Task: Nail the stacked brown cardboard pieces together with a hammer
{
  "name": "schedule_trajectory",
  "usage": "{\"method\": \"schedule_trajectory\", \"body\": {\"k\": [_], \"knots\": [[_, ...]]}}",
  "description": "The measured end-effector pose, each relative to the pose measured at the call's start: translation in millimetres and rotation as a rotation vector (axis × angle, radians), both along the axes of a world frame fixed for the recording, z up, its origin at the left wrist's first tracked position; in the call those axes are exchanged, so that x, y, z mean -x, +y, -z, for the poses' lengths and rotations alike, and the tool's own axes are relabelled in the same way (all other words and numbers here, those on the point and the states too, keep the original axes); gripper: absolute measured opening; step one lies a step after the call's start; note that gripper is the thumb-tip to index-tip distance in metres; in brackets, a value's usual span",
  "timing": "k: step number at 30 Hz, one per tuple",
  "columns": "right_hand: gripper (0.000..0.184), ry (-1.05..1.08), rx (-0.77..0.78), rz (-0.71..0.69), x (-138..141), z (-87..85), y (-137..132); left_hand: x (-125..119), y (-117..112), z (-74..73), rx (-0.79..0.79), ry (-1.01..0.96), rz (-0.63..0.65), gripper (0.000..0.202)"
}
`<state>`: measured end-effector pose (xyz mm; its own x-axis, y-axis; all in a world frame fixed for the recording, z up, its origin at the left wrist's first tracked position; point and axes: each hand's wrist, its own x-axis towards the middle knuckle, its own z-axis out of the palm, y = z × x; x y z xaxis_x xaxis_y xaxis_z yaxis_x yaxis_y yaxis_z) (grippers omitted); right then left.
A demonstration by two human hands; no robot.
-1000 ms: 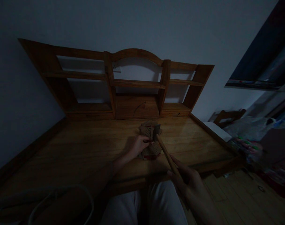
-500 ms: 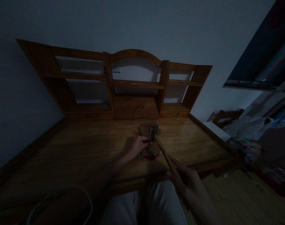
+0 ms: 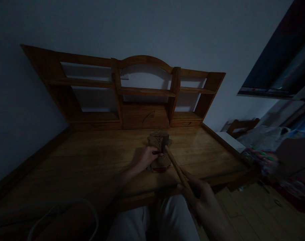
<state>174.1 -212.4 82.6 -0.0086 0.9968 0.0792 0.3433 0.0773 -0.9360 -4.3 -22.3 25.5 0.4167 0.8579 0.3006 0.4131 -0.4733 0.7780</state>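
Note:
On the wooden desk lies a brown, patterned, cloth-like bundle point(image 3: 160, 161) with dark red bands. My left hand point(image 3: 148, 156) rests at its left side, thumb and fingers pinched together over its middle. What they pinch, if anything, is too small and dark to make out. My right hand point(image 3: 202, 197) is wrapped around the long wooden handle of a hammer point(image 3: 177, 169). The hammer's dark, blocky head is over the bundle, just beyond my left fingertips. Whether the head touches the bundle I cannot tell.
A wooden shelf unit point(image 3: 146, 92) stands along the desk's back against the wall. The desk point(image 3: 97, 154) has raised side edges. A white cable point(image 3: 92, 211) loops at lower left. Plastic bags point(image 3: 265, 137) and a chair point(image 3: 242, 125) are at the right.
The view has shifted slightly. Both hands, the hammer and the bundle keep nearly the same places relative to each other.

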Motion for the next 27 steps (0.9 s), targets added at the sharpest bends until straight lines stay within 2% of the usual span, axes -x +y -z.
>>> {"method": "schedule_trajectory", "body": {"k": [6,14,21,27], "knots": [[0.046,0.039,-0.032,0.004,3,-9.0,-2,0,1,1.7,0.061,0.002,-0.039,0.023],[0.048,0.024,-0.002,-0.002,-1,-0.2,-1,0,-3,-7.1,0.022,0.043,-0.036,0.022],[0.047,0.035,-0.021,0.009,1,-11.4,-3,0,-7,-11.9,0.035,0.045,-0.040,0.024],[0.046,0.032,-0.008,-0.013,-2,-2.8,0,0,-6,-11.6,0.011,0.046,-0.021,0.021]]}}
